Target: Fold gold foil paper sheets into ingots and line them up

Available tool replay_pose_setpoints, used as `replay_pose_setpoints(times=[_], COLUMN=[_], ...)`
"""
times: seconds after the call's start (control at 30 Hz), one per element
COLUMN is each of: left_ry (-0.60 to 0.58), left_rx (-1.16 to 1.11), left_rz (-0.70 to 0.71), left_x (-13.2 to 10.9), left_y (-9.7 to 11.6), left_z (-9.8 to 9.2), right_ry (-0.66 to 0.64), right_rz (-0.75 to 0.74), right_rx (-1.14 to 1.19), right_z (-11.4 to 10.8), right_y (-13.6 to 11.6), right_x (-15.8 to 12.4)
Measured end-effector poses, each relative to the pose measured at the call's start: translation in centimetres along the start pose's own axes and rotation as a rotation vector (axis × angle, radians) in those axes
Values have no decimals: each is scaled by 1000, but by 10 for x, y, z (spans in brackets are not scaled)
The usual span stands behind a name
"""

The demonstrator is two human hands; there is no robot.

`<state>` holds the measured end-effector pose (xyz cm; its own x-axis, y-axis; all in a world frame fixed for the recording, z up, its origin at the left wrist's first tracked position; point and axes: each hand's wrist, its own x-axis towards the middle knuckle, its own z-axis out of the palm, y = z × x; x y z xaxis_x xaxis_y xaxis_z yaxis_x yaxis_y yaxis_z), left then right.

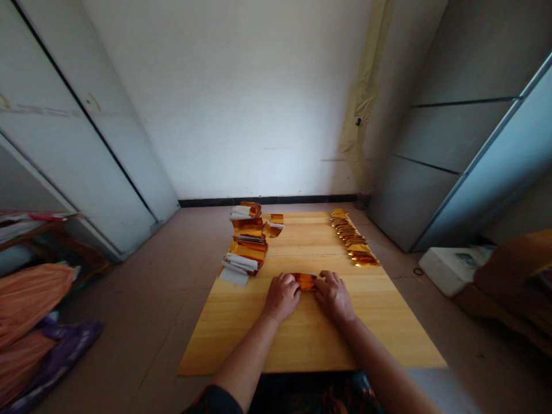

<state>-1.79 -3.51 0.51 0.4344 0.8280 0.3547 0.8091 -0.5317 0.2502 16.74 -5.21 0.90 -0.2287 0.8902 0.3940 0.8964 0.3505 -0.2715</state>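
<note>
A sheet of shiny gold foil paper lies on the wooden table between my hands, its ends slightly raised. My left hand is closed on its left end, fingers bent. At the right end, my right hand grips the sheet between thumb and bent fingers. Beyond my left hand are stacks of curled gold foil sheets with white backs. Folded gold foil pieces stand in a row along the table's right edge.
The wooden table stands before a white wall. Two loose foil sheets lie beside the left stacks. Cabinets flank both sides. A white foam box is on the floor at right, and orange and purple bags are at left.
</note>
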Motion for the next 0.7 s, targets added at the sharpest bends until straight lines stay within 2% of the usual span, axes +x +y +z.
replay_pose_setpoints(times=[0.13,0.3,0.47,0.7], left_ry=[-5,33,68,79], left_rx=[14,-37,-142,-178], left_rz=[-10,-17,-70,-80], left_x=[1,0,0,1], left_y=[1,-3,-11,-10], left_z=[-2,2,9,8], right_ry=[4,-75,-135,-137], right_rz=[-93,10,44,66], right_rx=[24,71,108,92], right_z=[-2,5,5,5], right_y=[-7,-4,0,0], right_x=[1,4,9,10])
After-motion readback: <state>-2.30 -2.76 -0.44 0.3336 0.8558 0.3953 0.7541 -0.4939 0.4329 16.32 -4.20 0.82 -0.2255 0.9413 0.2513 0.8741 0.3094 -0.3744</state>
